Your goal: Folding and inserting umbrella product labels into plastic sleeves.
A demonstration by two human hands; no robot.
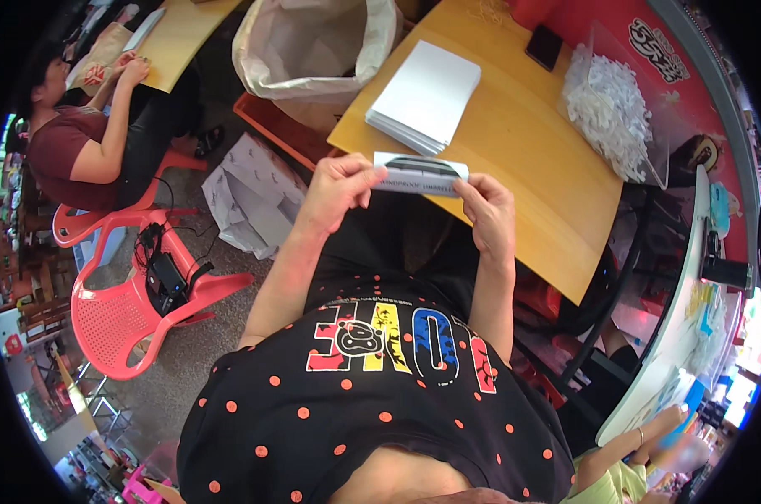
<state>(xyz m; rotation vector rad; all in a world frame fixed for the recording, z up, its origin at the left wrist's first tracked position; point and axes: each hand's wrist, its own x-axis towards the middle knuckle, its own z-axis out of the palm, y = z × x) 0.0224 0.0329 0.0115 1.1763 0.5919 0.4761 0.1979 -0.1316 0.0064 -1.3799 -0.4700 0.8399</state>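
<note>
From here, seemingly folding the printed strip (pixel 418 178) | left fingers (pixel 370 177) and right fingers (pixel 471 193) pinch its ends | it's at the surface (pixel 536 181) edge, near the white stack (pixel 426 94) | next calls for an even crease, I'd judge

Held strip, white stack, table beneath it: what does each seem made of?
Held strip: perhaps printed paper or card, finish unclear; lettering crosses it.
White stack: likely matte paper; layered edges show.
Table: possibly satin wood or laminate; yellowish, softly shining.
</note>
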